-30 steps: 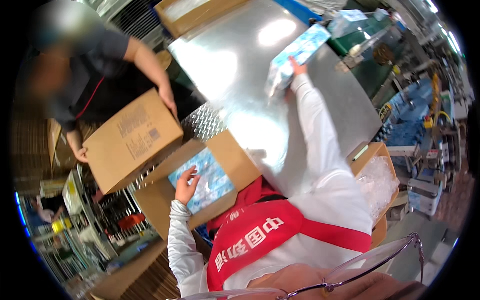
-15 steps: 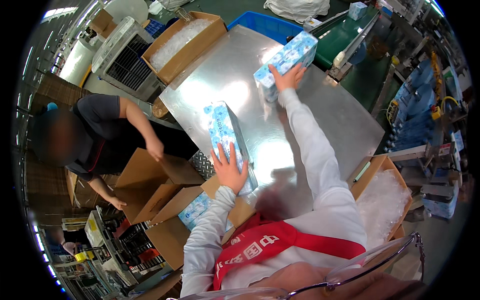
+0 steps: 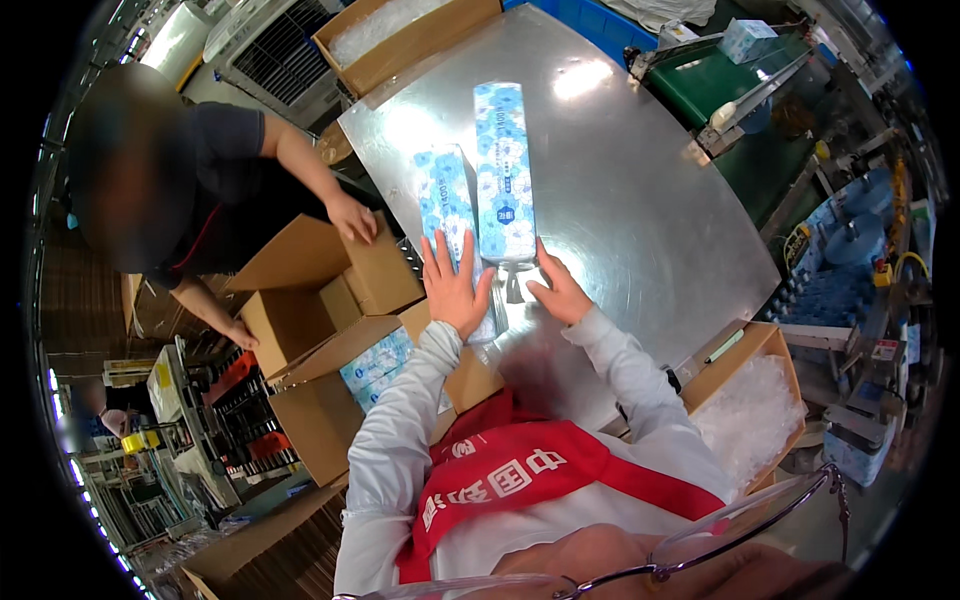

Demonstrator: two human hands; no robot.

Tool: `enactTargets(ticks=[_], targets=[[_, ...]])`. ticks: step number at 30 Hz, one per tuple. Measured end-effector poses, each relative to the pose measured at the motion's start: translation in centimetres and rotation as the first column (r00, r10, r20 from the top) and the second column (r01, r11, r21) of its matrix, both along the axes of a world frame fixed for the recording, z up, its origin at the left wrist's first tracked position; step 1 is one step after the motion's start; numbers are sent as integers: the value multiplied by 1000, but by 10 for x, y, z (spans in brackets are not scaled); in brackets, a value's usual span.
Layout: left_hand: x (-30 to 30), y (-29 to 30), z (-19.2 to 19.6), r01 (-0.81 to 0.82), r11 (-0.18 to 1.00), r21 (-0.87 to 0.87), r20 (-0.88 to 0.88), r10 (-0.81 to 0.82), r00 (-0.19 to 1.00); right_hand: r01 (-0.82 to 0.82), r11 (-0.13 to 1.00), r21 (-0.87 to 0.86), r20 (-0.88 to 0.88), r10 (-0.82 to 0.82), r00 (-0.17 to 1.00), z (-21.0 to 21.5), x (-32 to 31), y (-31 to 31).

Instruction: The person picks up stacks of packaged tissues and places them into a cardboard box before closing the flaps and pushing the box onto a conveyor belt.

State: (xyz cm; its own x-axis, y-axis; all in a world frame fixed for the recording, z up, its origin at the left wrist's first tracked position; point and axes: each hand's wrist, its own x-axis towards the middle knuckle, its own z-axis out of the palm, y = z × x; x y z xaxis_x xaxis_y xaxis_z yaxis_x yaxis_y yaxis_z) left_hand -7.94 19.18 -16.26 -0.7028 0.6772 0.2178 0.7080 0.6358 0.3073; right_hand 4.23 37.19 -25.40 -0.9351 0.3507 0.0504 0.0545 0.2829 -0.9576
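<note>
Two long tissue packs, printed in blue and white flowers, lie side by side on the metal table [image 3: 640,230]. My left hand [image 3: 455,292] rests with spread fingers on the near end of the left tissue pack [image 3: 440,195]. At the near right corner of the right tissue pack [image 3: 507,170] is my right hand [image 3: 562,288], its fingertips against the pack and its thumb held apart. Beside my left forearm stands an open carton [image 3: 308,425] with similar blue packs [image 3: 378,365] inside.
A co-worker at the left holds another open carton [image 3: 285,335] with both hands. A box of clear plastic bags [image 3: 750,415] stands at my right, a pen [image 3: 724,346] on its edge. Beyond the table are another box of bags [image 3: 385,35] and a green conveyor [image 3: 700,85].
My right hand has come back toward me from the far right. The pack it held now lies beside the left one. The co-worker's hand has moved onto the carton flap.
</note>
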Motion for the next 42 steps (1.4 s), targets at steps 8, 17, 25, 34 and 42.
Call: enactTargets(ticks=[8, 17, 25, 34, 42], targets=[[-49, 42, -6, -49, 999, -16, 1, 49, 999, 297, 946, -131, 108, -284, 953, 83, 31, 27], [-58, 56, -1, -43, 994, -99, 20, 45, 999, 375, 908, -188, -127, -401, 907, 73, -55, 84], [58, -20, 14, -55, 996, -71, 40, 58, 998, 505, 638, 581, -232, -465, 855, 118, -148, 214], [45, -25, 28, -234, 958, 163, 350, 166, 922, 104, 589, 802, 126, -337, 933, 63, -129, 246], [56, -54, 27, -99, 987, 124, 549, 15, 835, 573, 819, -13, -71, -572, 817, 60, 88, -21]])
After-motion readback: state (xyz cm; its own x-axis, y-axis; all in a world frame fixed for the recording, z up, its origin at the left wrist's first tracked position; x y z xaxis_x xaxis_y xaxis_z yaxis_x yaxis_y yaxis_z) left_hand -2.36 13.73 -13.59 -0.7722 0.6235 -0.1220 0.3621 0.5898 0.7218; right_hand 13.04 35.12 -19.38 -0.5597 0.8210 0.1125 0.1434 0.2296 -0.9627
